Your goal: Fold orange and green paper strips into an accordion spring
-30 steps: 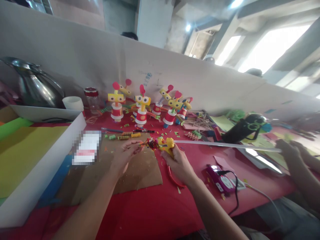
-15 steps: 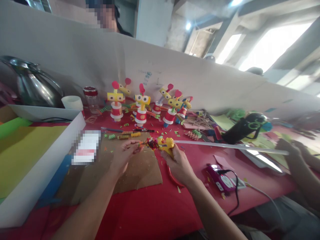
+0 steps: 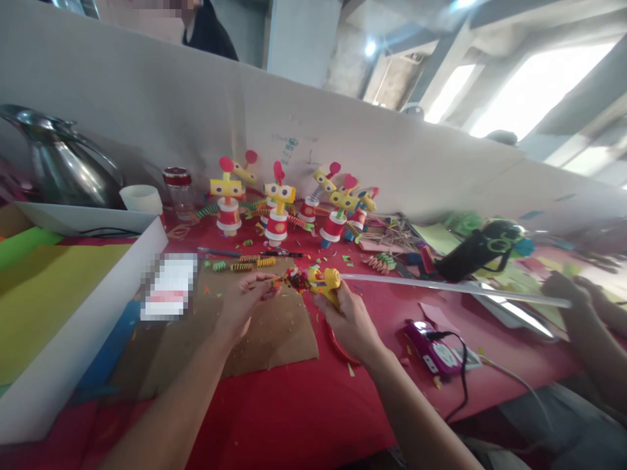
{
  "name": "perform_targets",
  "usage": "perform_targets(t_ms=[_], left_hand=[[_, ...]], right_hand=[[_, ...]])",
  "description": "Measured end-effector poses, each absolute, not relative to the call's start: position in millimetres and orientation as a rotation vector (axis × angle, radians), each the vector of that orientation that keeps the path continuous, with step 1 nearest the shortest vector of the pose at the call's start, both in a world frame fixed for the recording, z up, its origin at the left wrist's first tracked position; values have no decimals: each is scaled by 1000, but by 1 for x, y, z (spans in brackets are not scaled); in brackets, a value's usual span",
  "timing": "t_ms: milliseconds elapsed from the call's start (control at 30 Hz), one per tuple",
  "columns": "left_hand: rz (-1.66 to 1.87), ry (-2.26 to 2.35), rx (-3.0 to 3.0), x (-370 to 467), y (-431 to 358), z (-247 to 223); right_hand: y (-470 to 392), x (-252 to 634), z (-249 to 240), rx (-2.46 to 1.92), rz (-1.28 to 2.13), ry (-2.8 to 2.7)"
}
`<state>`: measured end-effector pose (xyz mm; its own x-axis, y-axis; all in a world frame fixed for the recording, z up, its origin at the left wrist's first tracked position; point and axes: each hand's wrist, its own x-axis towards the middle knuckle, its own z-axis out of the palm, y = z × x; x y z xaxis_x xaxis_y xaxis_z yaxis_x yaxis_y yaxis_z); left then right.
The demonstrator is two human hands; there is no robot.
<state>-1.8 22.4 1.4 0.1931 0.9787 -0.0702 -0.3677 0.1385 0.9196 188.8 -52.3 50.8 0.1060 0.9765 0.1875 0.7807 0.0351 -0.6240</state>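
Observation:
My right hand (image 3: 353,321) is wrapped round the handle of a yellow hot glue gun (image 3: 324,282), which points left. A long translucent glue stick (image 3: 421,282) runs out of its back end to the right. Glue and bits of coloured paper cover the gun's front (image 3: 296,279). At the nozzle, my left hand (image 3: 245,295) pinches a small orange and green paper piece (image 3: 277,282); its exact shape is too small to tell. Under my left hand lies a brown cardboard sheet (image 3: 279,339). Several coiled paper strips (image 3: 266,262) lie just beyond the hands.
Several paper-cup figures (image 3: 277,222) stand along the back wall. On the left are a white box (image 3: 151,238), a phone (image 3: 170,287) and a steel jug (image 3: 68,170). To the right lie a purple power strip (image 3: 434,349), a black bottle (image 3: 470,251) and another person's hands (image 3: 568,290).
My hands, the glue gun and the paper piece look almost still. The glue stick's far end has shifted slightly. Behind the wall, a person has moved left.

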Motion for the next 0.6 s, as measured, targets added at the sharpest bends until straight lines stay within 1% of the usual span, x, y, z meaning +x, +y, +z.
perform_targets(t_ms=[367,600], left_hand=[[1172,859,936,-2,24,1],[1168,878,915,-2,22,3]], right_hand=[[-52,188,51,-1761,445,-1709],[-54,188,50,-1769,399,-1701]])
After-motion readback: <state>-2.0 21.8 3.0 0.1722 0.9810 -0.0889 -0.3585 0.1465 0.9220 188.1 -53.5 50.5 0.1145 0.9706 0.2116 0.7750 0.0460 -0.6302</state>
